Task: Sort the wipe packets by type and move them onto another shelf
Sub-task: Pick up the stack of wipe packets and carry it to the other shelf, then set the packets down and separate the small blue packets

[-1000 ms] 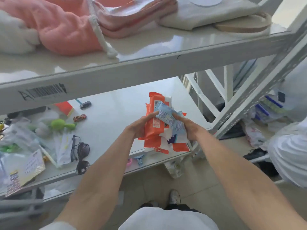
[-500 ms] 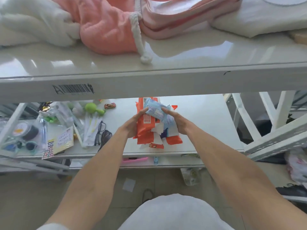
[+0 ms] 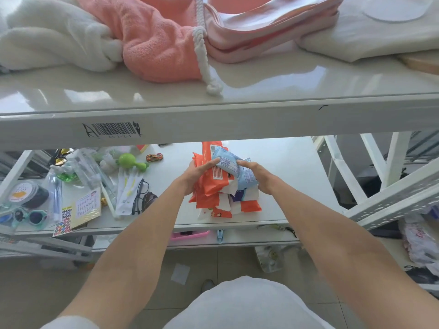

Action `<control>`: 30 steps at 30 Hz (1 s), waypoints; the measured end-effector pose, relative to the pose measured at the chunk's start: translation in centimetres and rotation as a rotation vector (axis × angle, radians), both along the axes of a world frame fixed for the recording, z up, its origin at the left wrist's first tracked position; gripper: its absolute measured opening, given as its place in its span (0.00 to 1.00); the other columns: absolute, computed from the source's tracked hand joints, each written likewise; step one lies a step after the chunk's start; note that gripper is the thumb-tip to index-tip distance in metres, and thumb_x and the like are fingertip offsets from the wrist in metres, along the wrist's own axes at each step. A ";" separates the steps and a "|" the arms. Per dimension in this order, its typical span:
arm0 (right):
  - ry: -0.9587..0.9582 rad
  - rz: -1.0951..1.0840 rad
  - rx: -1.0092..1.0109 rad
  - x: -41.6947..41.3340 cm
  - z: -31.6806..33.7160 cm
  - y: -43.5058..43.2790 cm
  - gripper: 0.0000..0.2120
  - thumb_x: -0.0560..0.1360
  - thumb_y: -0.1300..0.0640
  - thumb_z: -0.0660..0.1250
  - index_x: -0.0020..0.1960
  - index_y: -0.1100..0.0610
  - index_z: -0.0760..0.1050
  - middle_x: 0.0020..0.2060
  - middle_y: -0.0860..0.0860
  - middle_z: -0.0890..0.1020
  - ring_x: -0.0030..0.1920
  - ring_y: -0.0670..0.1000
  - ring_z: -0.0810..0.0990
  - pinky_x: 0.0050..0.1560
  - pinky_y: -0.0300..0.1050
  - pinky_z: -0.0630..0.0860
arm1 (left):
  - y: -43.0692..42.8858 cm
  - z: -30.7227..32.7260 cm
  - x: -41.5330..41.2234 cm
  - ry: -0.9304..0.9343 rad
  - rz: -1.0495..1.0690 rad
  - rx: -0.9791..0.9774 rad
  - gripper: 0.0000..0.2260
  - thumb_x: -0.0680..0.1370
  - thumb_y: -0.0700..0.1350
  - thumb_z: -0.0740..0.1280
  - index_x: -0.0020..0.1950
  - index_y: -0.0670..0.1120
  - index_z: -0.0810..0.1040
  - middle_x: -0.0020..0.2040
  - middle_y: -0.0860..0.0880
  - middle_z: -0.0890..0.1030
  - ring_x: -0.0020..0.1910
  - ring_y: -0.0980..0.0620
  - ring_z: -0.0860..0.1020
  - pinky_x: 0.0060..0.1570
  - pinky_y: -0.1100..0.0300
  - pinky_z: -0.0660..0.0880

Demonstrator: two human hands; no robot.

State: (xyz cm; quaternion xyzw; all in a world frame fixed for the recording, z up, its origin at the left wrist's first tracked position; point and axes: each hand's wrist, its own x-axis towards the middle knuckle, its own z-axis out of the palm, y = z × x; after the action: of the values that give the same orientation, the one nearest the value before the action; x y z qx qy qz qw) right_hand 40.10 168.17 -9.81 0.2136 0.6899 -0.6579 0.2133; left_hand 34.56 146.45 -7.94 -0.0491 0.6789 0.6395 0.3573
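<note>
Two hands hold one bundle of wipe packets over the lower shelf [image 3: 285, 162], toward its front edge and right of its middle. The left hand [image 3: 197, 174] grips the bundle's left side, fingers curled round the orange packets [image 3: 209, 188], thumb lying against the pale blue packet [image 3: 225, 162] on top. The right hand [image 3: 259, 176] grips the right side, its fingers closed on the blue packet and the white-and-orange packets beneath. Whether the lowest packets touch the shelf cannot be told. Toward the shelf's left end lie black glasses [image 3: 140, 195], a green toy [image 3: 129, 160] and a small toy car [image 3: 154, 157], with bagged items nearer the left edge. The upper shelf [image 3: 308, 81] carries a pink towel [image 3: 156, 43] and a white towel [image 3: 52, 36] along its back. A white cord [image 3: 202, 55] trails toward its front edge, which bears a barcode label [image 3: 114, 129].
</note>
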 end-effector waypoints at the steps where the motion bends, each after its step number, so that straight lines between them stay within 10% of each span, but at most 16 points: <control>1: 0.015 0.004 0.023 0.1 0.3 0.0 0.18 0.75 0.39 0.67 0.57 0.50 0.81 0.50 0.56 0.87 0.53 0.58 0.86 0.59 0.52 0.77 | 0.0 -0.2 -0.1 0.004 0.027 -0.002 0.31 0.73 0.55 0.77 0.71 0.47 0.69 0.59 0.44 0.84 0.53 0.44 0.86 0.47 0.52 0.85; 8: 0.084 -0.038 0.108 0.3 1.5 -0.6 0.08 0.82 0.50 0.63 0.50 0.54 0.73 0.43 0.53 0.82 0.40 0.51 0.83 0.41 0.42 0.76 | -0.2 -0.6 -0.3 0.112 0.115 -0.108 0.61 0.56 0.67 0.81 0.82 0.53 0.54 0.71 0.42 0.75 0.61 0.43 0.81 0.59 0.45 0.81; 16: 0.115 -0.182 0.339 -0.4 0.6 -0.6 0.36 0.64 0.27 0.61 0.54 0.56 0.79 0.53 0.54 0.83 0.58 0.61 0.81 0.62 0.60 0.76 | 0.2 0.5 0.4 0.288 0.088 -0.213 0.48 0.66 0.62 0.80 0.80 0.54 0.61 0.73 0.43 0.73 0.67 0.42 0.78 0.61 0.48 0.80; 22: 0.200 -0.043 0.343 0.4 2.4 -2.2 0.52 0.58 0.21 0.68 0.75 0.47 0.70 0.70 0.54 0.76 0.67 0.58 0.77 0.68 0.59 0.76 | 1.6 0.6 1.3 0.653 -0.010 -0.520 0.38 0.68 0.65 0.76 0.76 0.57 0.70 0.73 0.42 0.69 0.72 0.43 0.71 0.70 0.41 0.71; 30: 0.100 0.150 0.228 0.9 2.4 -0.4 0.34 0.64 0.51 0.76 0.69 0.52 0.74 0.57 0.55 0.80 0.54 0.55 0.80 0.57 0.51 0.77 | 3.1 0.9 2.1 0.720 0.022 -0.657 0.16 0.82 0.53 0.65 0.70 0.56 0.78 0.76 0.44 0.67 0.73 0.42 0.70 0.72 0.38 0.66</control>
State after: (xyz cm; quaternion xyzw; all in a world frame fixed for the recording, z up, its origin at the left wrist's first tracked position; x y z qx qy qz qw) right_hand 40.98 167.77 -7.37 0.1515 0.7838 -0.5675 0.2016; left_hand 36.63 149.51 -7.09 0.0577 0.9248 0.3715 0.0588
